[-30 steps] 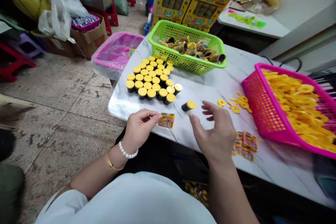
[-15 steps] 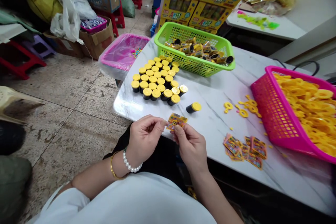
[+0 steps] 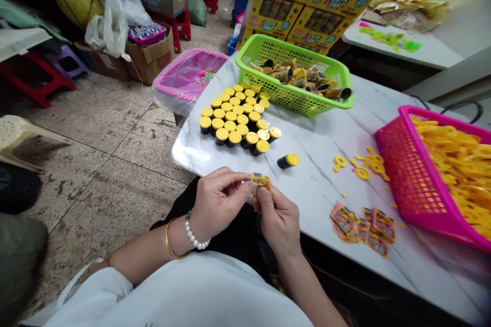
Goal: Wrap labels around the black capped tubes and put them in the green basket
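Both hands now meet at the near edge of the white marble counter (image 3: 318, 184). The left hand (image 3: 220, 202) and right hand (image 3: 278, 217) have their fingers clamped on one small yellow printed sticker (image 3: 261, 180), which looks more curled than half a second ago. The lone yellow-capped black tube (image 3: 288, 161) lies untouched just beyond.

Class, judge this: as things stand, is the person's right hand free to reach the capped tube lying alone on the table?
Probably not at once: the right hand pinches a sticker with the left hand. The lone tube lies unobstructed.
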`<action>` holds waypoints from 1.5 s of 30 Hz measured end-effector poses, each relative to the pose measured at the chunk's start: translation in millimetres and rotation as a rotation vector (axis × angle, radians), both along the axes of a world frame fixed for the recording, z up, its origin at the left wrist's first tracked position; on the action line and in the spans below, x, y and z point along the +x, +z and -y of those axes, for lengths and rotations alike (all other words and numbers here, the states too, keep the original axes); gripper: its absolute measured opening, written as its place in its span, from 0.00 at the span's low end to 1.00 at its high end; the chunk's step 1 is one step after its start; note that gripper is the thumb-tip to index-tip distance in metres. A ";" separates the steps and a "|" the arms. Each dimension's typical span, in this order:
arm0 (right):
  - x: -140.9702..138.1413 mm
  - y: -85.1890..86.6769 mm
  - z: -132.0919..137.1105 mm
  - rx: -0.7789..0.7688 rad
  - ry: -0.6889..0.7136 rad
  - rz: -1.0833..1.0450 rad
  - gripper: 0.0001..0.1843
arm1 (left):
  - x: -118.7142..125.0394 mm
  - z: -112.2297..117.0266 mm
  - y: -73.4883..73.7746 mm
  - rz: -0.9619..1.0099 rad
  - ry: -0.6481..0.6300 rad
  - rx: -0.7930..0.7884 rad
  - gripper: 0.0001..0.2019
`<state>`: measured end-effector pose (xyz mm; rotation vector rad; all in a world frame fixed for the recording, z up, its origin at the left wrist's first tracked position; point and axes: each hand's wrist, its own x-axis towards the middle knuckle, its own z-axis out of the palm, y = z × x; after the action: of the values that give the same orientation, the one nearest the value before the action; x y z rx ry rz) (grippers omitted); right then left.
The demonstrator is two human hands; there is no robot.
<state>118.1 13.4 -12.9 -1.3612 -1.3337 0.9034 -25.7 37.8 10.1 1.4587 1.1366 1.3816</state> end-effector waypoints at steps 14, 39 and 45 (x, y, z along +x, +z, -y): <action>35.9 23.8 -32.6 0.285 0.013 0.533 0.10 | -19.2 -13.7 -2.8 0.327 -0.165 -0.689 0.15; 27.6 32.3 -22.3 -0.254 0.039 -0.393 0.18 | -10.3 -27.7 -1.8 0.671 -0.320 -0.909 0.18; 9.5 37.6 -7.3 -0.094 -0.018 -0.222 0.14 | -9.1 -28.8 -5.1 0.716 -0.296 -0.894 0.16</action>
<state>127.6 20.6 24.6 -1.3000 -1.1202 1.0836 -34.8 66.6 4.9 0.4003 0.8280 0.8626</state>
